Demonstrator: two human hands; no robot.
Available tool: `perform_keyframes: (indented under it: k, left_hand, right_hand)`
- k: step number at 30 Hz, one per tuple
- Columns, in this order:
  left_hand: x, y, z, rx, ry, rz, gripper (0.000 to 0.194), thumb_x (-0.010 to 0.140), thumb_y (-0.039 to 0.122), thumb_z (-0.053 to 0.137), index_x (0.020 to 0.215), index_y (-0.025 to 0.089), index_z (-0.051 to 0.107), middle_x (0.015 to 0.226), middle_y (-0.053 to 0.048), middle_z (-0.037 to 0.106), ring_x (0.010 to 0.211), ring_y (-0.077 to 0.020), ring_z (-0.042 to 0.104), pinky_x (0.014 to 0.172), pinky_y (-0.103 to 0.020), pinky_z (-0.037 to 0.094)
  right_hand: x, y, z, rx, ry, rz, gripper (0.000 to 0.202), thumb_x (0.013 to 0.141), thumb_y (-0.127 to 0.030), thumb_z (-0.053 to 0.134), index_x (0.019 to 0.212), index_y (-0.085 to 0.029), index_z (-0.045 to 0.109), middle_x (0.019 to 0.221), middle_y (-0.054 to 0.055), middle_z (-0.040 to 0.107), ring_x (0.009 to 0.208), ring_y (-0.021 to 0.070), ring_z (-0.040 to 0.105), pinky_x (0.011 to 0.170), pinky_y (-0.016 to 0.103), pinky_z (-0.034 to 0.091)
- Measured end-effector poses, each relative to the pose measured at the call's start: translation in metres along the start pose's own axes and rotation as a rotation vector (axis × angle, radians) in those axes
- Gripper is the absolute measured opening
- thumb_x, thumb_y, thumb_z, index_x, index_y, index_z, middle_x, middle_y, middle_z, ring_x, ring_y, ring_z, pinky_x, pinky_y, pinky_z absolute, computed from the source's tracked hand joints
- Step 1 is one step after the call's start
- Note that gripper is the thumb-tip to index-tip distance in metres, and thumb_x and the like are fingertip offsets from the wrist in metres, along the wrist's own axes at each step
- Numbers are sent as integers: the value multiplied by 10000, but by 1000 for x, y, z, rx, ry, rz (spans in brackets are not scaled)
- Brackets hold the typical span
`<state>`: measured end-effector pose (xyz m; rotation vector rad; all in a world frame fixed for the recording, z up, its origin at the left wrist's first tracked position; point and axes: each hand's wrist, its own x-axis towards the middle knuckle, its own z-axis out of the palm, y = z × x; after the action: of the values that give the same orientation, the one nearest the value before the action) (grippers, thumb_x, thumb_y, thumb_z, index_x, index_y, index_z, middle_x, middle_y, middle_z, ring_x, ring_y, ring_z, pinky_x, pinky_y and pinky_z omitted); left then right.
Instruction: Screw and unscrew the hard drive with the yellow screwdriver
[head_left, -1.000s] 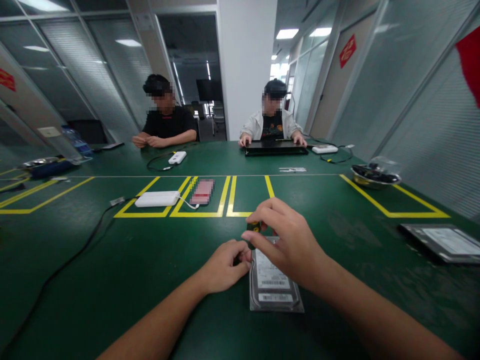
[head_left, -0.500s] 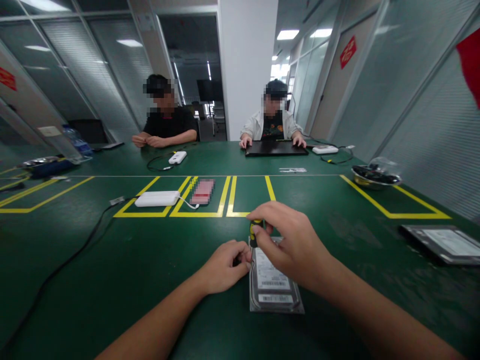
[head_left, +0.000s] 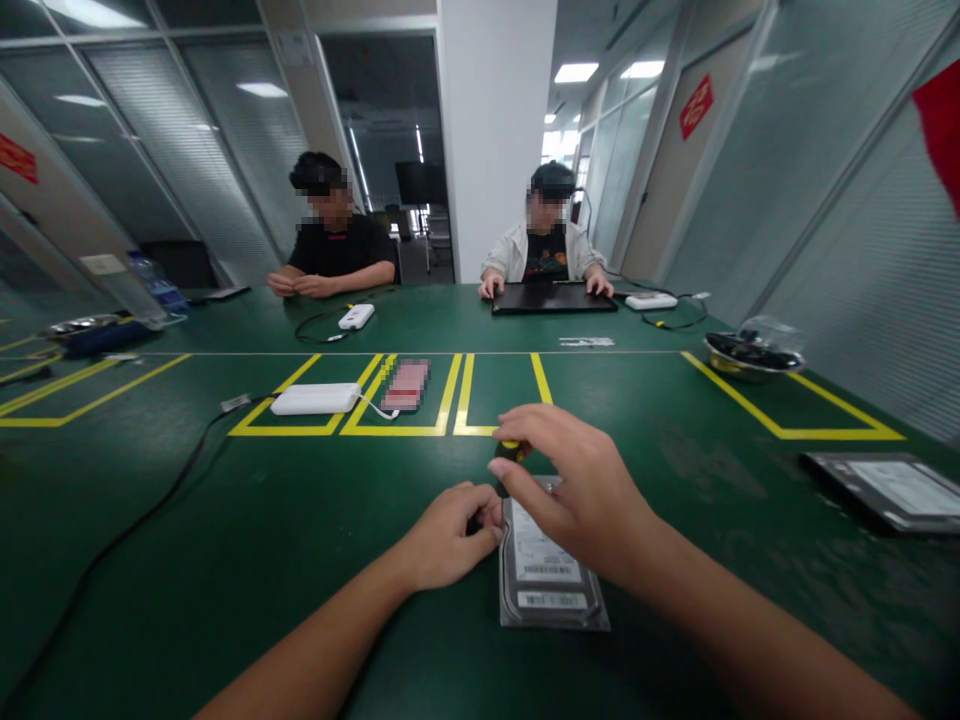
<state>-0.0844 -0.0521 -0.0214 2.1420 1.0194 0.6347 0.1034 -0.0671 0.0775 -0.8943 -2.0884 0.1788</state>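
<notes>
Two bare hands at a dark-green worktop (head_left: 300, 560), viewed from the head. The right hand (head_left: 581, 485) arches over the upper part of a silver-grey rectangular hard drive with a printed white label (head_left: 551, 575). Its grip is clamped, thumb against fingers, on a stubby black-and-yellow screwdriver handle (head_left: 510, 452) above the drive's upper left edge; the tool's lower end is hidden. The left hand (head_left: 450, 535) lies just beside that same edge, fingers curled inward and their tips at the drive's side; whether this grip pinches anything cannot be told. The drive lies flat on the worktop, label upward, its lower end exposed.

At right, well apart, a second dark, flat drive with a pale label (head_left: 904, 485) lies near a shiny metal bowl of black items (head_left: 754, 362). Beyond the hands, yellow tape outlines (head_left: 394, 430) mark the surface; a white oblong power bank (head_left: 315, 399) lies across one, near a pink-screened phone (head_left: 406, 385). On the far side, a person in a pale jacket (head_left: 514, 255) has both hands on a flat black panel (head_left: 555, 298); another in black (head_left: 341, 250) rests both forearms on the worktop.
</notes>
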Motion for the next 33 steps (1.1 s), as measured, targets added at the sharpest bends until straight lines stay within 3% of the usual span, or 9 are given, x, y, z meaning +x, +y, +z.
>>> perform_keyframes:
  k: [3,6,11,16,21,25,30,33]
  left_hand:
    - [0,0,0,-10,1,-1,49,841,215,577,813,176,564,767,15,575,761,-161,512,680,-257,373]
    - [0,0,0,-1,4,-4,64,838,213,579,791,176,557,767,16,573,757,-159,509,684,-259,371]
    - [0,0,-1,-29,-3,1,47,835,202,571,800,174,560,757,16,566,759,-160,512,680,-257,370]
    - [0,1,-1,-21,-2,-6,48,830,189,580,790,172,559,762,19,567,750,-153,504,684,-257,369]
    - [0,0,0,-35,-12,-1,70,846,215,569,795,173,548,765,12,565,765,-163,508,686,-260,381]
    - [0,-2,0,-20,-1,13,77,854,244,563,822,175,569,778,7,572,758,-163,507,685,-262,385]
    - [0,-1,0,-16,-7,-10,79,844,238,564,801,176,544,760,11,567,751,-161,505,671,-255,380]
    - [0,-1,0,-14,-3,-5,80,843,238,567,798,175,551,758,9,567,753,-164,502,675,-258,380]
  right_hand:
    - [1,1,0,0,4,-1,122,887,-186,606,996,-167,657,987,61,628,905,163,593,791,304,493]
    - [1,1,0,10,10,-56,185,876,-107,553,1025,-151,653,1006,62,657,959,170,597,868,330,484]
    - [0,2,2,15,46,-9,148,860,-188,651,996,-140,688,991,75,611,900,162,585,790,302,489]
    - [0,2,2,30,33,-50,209,878,-110,569,1075,-127,637,1007,72,637,945,164,585,845,316,480]
    - [0,0,2,40,25,-7,126,851,-183,657,974,-162,635,964,54,610,887,159,574,757,290,486]
    - [1,0,0,69,-14,-53,148,869,-96,561,993,-162,610,968,51,619,918,156,573,811,303,475]
    - [1,0,1,56,23,-19,96,860,-196,644,952,-176,627,966,58,594,881,167,565,755,309,478]
    - [2,1,1,44,24,-47,102,864,-130,595,950,-175,624,947,49,614,884,167,566,776,318,469]
